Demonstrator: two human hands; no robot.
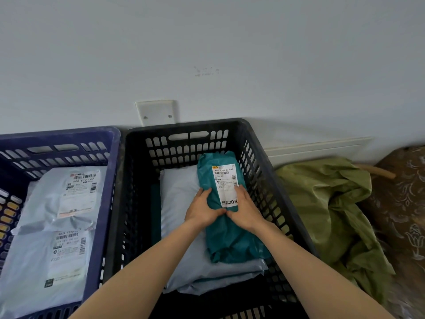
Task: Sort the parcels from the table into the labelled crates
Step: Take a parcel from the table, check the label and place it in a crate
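A teal parcel (pixel 226 236) with a white shipping label lies inside the black crate (pixel 128 180), on top of a pale grey parcel (pixel 179 192). My left hand (pixel 202 208) rests on the teal parcel's left side, fingers spread over it. On the parcel's right side lies my right hand (pixel 243 208), fingers across the label. The two thumbs meet at the middle. To the left, the blue crate (pixel 108 194) holds two grey parcels (pixel 62 199) with labels.
Both crates stand against a white wall with a blank cover plate (pixel 156 112). A crumpled olive-green bag (pixel 328 203) lies right of the black crate, beside a brown patterned cushion (pixel 402 196). A yellow crate edge (pixel 7 215) shows at the far left.
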